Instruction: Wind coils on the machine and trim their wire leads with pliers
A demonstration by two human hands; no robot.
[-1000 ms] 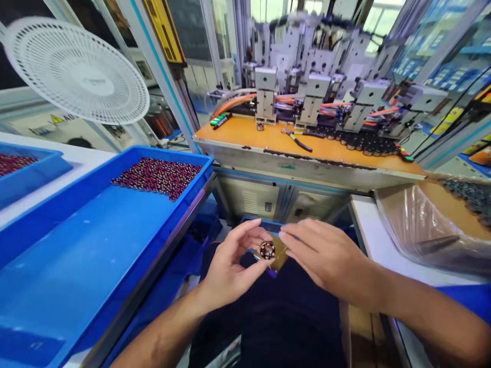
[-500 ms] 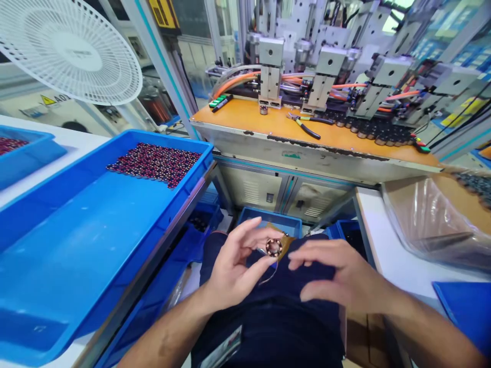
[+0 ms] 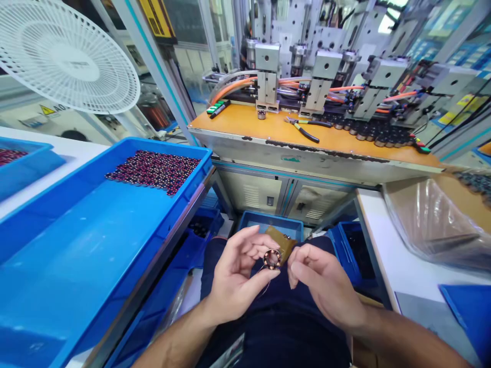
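My left hand (image 3: 238, 276) pinches a small round copper-wound coil part (image 3: 272, 259) between thumb and fingers, held over my lap. A thin copper wire trails down from the part. My right hand (image 3: 324, 286) hovers just to the right of it, fingers curled and close together, its fingertips near the part and a brownish piece (image 3: 284, 241) behind it. I cannot make out whether the right fingers grip the wire. A large blue tray (image 3: 76, 245) on my left carries several dark red coil parts (image 3: 153, 171) at its far end.
An orange-topped machine bench (image 3: 291, 135) with grey actuators, pliers (image 3: 305, 128) and a row of dark parts stands ahead. Small blue bins (image 3: 268, 222) sit on the floor below. A white fan (image 3: 67, 59) is at upper left, a plastic bag (image 3: 433, 225) on the right table.
My right hand drew back from over the part, then came in again close to it on the right. The left hand kept hold of the part and stayed at about the same height.
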